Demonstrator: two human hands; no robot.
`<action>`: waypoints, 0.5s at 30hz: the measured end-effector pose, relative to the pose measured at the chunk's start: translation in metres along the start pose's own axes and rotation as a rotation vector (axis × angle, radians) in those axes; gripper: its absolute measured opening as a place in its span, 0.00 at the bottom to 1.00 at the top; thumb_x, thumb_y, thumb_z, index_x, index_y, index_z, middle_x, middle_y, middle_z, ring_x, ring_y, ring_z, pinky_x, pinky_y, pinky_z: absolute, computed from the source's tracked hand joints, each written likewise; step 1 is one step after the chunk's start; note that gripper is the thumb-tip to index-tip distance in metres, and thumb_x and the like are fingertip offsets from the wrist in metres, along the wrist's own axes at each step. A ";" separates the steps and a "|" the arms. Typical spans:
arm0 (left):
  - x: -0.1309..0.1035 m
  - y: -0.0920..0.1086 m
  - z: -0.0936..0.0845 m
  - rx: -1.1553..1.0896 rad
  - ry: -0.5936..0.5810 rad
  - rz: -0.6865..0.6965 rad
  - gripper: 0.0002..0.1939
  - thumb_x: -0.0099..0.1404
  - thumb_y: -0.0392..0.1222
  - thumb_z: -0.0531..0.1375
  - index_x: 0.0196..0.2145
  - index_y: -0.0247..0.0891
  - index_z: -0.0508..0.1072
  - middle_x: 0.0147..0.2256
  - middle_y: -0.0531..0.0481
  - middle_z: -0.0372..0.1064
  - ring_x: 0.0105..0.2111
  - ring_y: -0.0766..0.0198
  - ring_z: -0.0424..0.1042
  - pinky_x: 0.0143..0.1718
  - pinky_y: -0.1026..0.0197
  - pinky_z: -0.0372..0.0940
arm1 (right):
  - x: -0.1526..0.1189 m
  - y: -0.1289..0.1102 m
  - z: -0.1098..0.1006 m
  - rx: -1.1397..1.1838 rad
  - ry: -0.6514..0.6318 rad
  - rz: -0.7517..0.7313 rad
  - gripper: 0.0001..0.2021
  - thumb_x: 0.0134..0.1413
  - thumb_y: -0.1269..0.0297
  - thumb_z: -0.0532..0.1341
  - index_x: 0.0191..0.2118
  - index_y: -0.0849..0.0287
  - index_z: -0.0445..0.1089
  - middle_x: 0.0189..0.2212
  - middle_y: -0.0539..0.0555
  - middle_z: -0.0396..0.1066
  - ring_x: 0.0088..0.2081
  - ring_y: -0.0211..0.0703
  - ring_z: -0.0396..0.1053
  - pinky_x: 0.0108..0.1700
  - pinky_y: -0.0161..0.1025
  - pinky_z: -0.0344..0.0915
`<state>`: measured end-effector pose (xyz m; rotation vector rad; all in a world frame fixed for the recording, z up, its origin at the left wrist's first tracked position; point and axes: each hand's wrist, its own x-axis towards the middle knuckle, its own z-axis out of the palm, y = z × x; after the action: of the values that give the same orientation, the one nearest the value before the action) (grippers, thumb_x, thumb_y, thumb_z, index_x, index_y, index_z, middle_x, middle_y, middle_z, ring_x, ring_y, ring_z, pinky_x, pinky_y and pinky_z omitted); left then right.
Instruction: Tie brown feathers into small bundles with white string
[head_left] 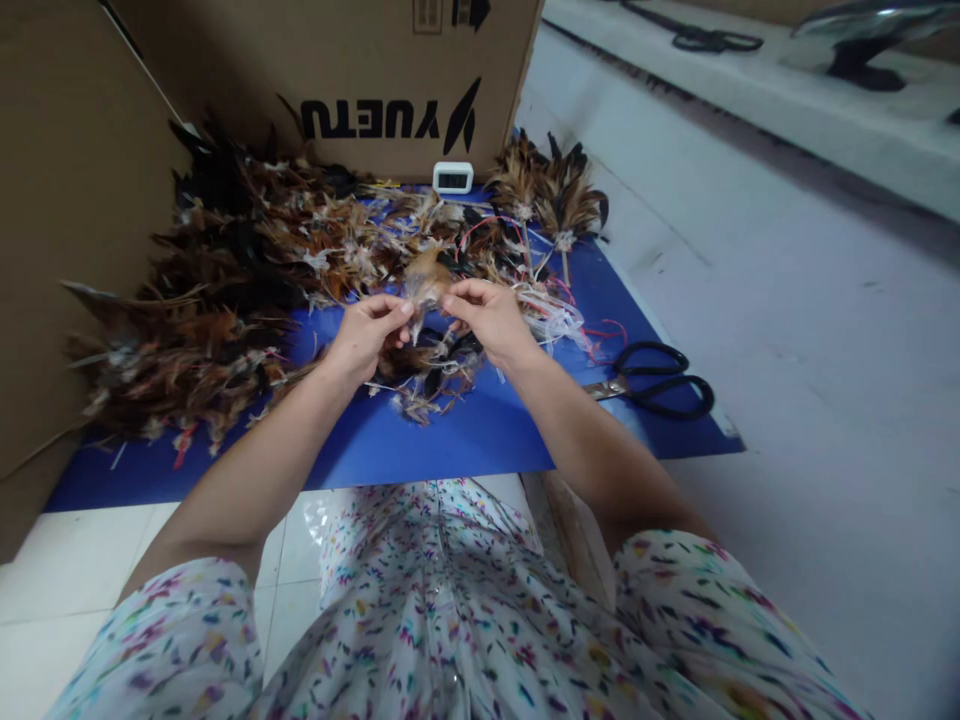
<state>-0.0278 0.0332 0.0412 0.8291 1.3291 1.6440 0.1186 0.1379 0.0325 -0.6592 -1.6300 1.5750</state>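
Note:
A small bunch of brown feathers with pale fluffy ends is held up between my two hands over the blue tabletop. My left hand pinches its lower left end between thumb and fingers. On the other side, my right hand grips its right edge, thumb against curled fingers. Just below lies a loose pile of dark and brown feathers, partly covered by my hands. White plastic strips and thin red string lie right of my right hand. Black-handled scissors rest near the table's right side.
Heaps of brown and black feathers cover the left and back of the blue table. Tied feather bundles lie at the back right, near a small white digital clock. A cardboard box stands behind; a pale wall borders the right.

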 end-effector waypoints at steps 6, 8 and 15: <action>-0.003 0.003 0.002 -0.031 -0.016 0.019 0.17 0.45 0.45 0.76 0.23 0.35 0.74 0.18 0.56 0.65 0.14 0.75 0.60 0.15 0.70 0.53 | 0.001 -0.003 -0.002 0.038 0.027 0.011 0.16 0.41 0.52 0.72 0.30 0.57 0.70 0.22 0.46 0.70 0.26 0.35 0.69 0.27 0.34 0.65; -0.004 0.003 0.002 -0.028 -0.061 0.030 0.18 0.45 0.47 0.76 0.23 0.35 0.75 0.20 0.54 0.69 0.14 0.76 0.61 0.15 0.70 0.55 | -0.001 -0.006 0.000 0.043 0.017 -0.004 0.17 0.41 0.52 0.73 0.30 0.56 0.69 0.23 0.47 0.70 0.28 0.37 0.71 0.29 0.35 0.67; -0.006 0.001 0.002 0.004 -0.145 0.068 0.18 0.46 0.50 0.76 0.24 0.35 0.76 0.20 0.52 0.69 0.16 0.74 0.63 0.17 0.70 0.58 | -0.009 -0.018 0.006 -0.031 0.051 -0.142 0.16 0.48 0.50 0.70 0.28 0.55 0.68 0.25 0.47 0.71 0.28 0.36 0.69 0.30 0.37 0.69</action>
<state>-0.0236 0.0283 0.0427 0.9861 1.2156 1.6017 0.1216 0.1251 0.0492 -0.5813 -1.6300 1.4227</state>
